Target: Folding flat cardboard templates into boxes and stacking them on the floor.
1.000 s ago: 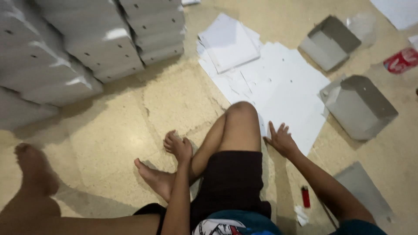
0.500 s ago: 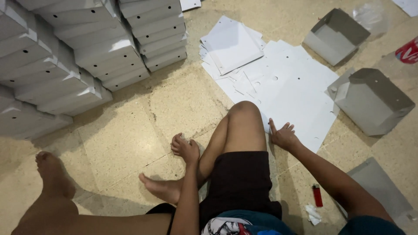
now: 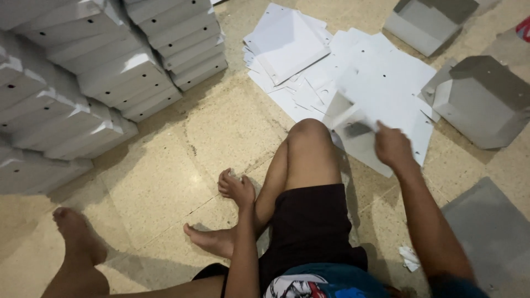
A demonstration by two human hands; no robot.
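Right hand pinching edge of flat white cardboard sheet, lifting from pile at one o'clock. Left hand on floor, fingers curled loosely. Picking-up step; next likely needs both hands for folding.

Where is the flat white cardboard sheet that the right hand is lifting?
Right of centre in the head view: the sheet tops the white pile, gripped by the right hand, beside the raised knee.

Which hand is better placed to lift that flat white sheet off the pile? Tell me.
Right. The right hand already grips the edge of the white sheet, while the left hand rests on the floor beside the knee.
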